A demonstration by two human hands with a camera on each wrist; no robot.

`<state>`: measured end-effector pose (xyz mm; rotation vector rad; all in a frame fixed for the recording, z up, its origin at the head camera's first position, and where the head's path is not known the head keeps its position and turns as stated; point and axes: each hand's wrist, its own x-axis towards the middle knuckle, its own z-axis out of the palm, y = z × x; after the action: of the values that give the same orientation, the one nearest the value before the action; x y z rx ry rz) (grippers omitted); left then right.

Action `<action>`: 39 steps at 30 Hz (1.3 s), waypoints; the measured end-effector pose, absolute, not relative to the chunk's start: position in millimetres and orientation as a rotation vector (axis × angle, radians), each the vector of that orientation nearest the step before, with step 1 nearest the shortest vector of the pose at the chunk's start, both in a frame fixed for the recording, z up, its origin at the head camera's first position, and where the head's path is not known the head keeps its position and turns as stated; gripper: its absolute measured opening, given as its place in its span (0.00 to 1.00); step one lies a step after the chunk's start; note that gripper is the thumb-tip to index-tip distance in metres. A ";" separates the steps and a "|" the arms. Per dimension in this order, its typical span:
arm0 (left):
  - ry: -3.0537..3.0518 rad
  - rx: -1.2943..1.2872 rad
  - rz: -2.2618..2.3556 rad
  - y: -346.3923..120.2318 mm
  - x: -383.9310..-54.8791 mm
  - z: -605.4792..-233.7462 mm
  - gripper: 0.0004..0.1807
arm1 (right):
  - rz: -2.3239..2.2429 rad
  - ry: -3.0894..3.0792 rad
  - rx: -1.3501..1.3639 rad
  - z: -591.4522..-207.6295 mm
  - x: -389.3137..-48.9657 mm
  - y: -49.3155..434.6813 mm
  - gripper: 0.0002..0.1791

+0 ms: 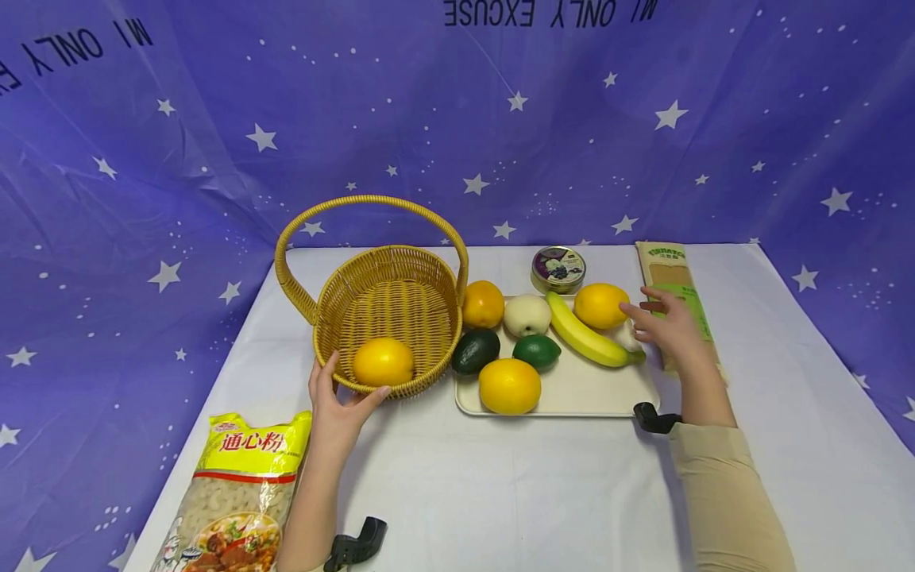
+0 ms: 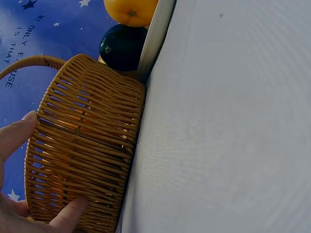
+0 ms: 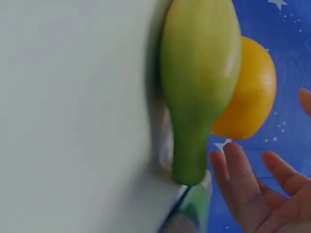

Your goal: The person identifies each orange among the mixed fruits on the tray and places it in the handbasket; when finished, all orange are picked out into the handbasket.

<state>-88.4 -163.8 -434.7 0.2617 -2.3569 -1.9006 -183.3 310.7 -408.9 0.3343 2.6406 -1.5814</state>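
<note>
My left hand holds the near rim of a wicker basket with a tall arched handle. In the left wrist view the thumb lies at the rim and a finger against the outer weave. One oval yellow fruit lies inside the basket. My right hand, fingers apart and holding nothing, is beside another oval yellow fruit at the tray's back right. Next to that fruit a banana lies across the cream tray, its green stem toward the hand.
Also at the tray are an orange, a pale pear-like fruit, a dark avocado, a green fruit and a yellow fruit. Behind stands a round tin. A noodle packet lies right, a macaroni bag front left.
</note>
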 end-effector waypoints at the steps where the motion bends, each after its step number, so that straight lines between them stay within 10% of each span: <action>1: -2.358 0.264 -1.901 -163.8 -88.4 -434.7 0.55 | -1.609 2.620 0.344 -411.4 -184.6 311.1 0.50; 39: -2.307 0.265 -1.978 -163.2 -87.9 -435.5 0.55 | -1.605 2.492 0.499 -427.3 -213.0 288.8 0.56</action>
<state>-87.9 -163.2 -435.5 0.2654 -2.3075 -1.9779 -213.0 288.8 -427.3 0.4992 2.4923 -1.6053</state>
